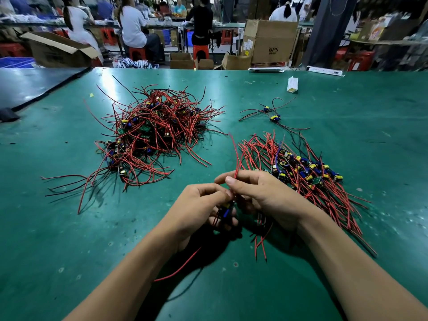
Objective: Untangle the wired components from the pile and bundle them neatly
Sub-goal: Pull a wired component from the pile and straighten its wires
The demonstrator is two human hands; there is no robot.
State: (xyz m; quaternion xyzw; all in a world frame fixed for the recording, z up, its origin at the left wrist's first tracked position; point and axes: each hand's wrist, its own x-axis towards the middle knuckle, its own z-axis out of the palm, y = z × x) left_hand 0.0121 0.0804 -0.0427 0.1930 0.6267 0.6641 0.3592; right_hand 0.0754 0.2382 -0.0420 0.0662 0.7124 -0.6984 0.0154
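Green table mat (231,89) — the tangled pile (152,133) and sorted row (298,172) show red and black wires with blue and yellow parts; far stools (200,50) are red-orange.

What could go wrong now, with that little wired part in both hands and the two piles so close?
1. The held component has thin red wires; if the left hand and right hand tug hard, one might bend or pull loose.
2. Its dangling wires hang close to the sorted bundle and could snag it, spoiling the neat rows.
3. Pulling the next piece from the tangled pile may drag others along.
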